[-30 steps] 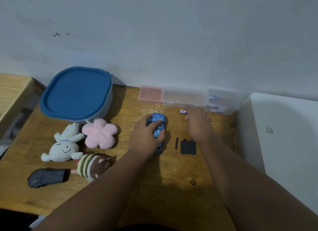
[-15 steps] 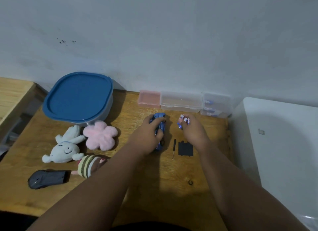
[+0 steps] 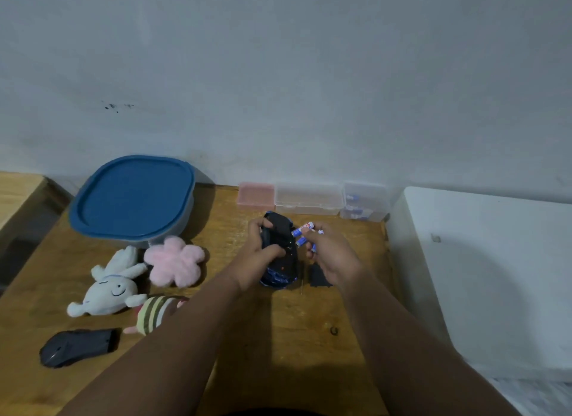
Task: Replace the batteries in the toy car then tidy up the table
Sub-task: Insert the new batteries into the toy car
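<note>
A blue-lidded tub (image 3: 131,197) sits far left of the fingers. A pink flower plush (image 3: 175,261), white bunny (image 3: 110,287), striped plush (image 3: 154,313) and black mouse (image 3: 77,347) lie left, nearer the person.

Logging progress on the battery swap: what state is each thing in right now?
toy car: flipped underside up, held by left hand
batteries: bunched in right hand
battery cover: off, lying on the table
blue container: lid on
clear boxes: closed
</note>
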